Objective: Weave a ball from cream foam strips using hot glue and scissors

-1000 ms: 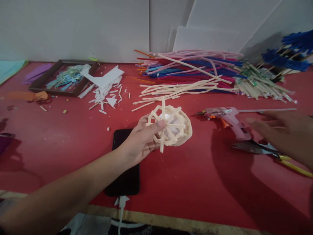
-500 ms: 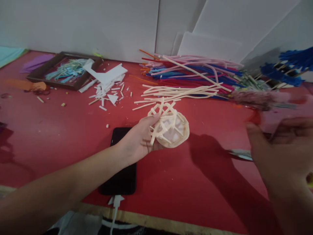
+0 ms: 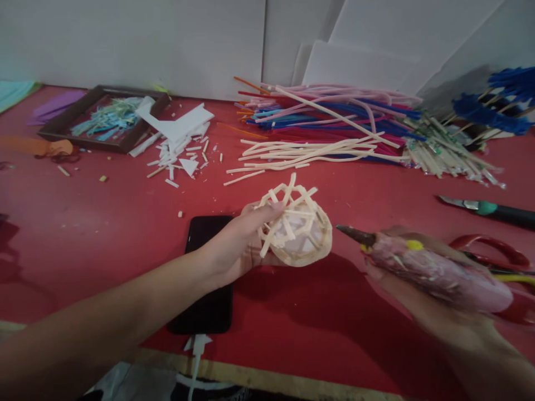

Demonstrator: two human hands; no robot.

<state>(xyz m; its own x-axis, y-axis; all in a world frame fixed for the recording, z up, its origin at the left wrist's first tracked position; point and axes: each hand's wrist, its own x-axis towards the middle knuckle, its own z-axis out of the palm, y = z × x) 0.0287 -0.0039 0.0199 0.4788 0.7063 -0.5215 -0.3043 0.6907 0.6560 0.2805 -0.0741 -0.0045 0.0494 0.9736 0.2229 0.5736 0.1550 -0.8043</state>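
In my left hand (image 3: 254, 231) is a small round craft piece (image 3: 321, 245), made of cream strips crossed into an open lattice over a shallow ring. My thumb presses on the strips, and the fingers behind are partly hidden. My right hand (image 3: 434, 317) grips a thick tool (image 3: 443, 275) with a pinkish wrapped body and a dark pointed tip, possibly a glue gun. Its tip points at the piece's right rim, a short gap away. Under my left forearm lies a black phone (image 3: 204, 309) with a white cable (image 3: 197, 353).
Cream strips (image 3: 309, 153) and coloured strips (image 3: 334, 108) lie at the back. White scraps (image 3: 179, 133) and a dark frame (image 3: 90, 142) are left. Clear-wrapped sticks (image 3: 447, 147), a knife (image 3: 501, 211) and red-handled scissors (image 3: 497, 242) are right. Blue tufts (image 3: 497, 106) stand behind.
My right hand has picked up the pink-wrapped tool and brought it left and nearer, tip toward the craft piece. My left hand, still holding the piece, has shifted slightly right and down.
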